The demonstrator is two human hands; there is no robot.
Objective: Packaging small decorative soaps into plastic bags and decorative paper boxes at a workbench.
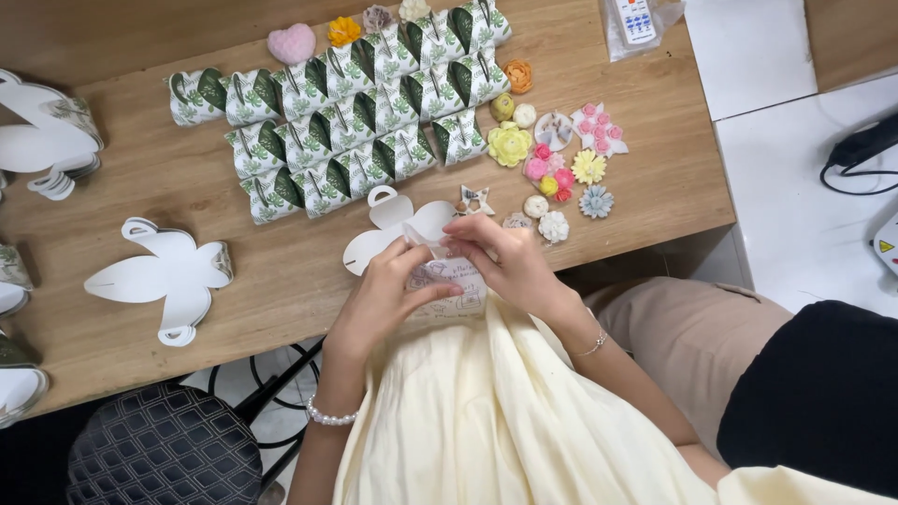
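Note:
My left hand (385, 293) and my right hand (503, 259) together hold a small clear packet with a printed label (451, 281) at the near edge of the wooden table (645, 178). The fingers of both hands pinch the packet's top. Just beyond it lies an unfolded white paper box blank (398, 222) with a round handle tab. A small white butterfly-shaped piece (475, 198) sits right behind my right fingers.
Rows of folded leaf-print gift boxes (346, 122) fill the table's middle. Small coloured flower-shaped pieces (561, 154) cluster at the right. More flat white blanks (168, 276) lie at left. A remote in a bag (638, 21) rests far right. A dark stool (164, 449) stands below.

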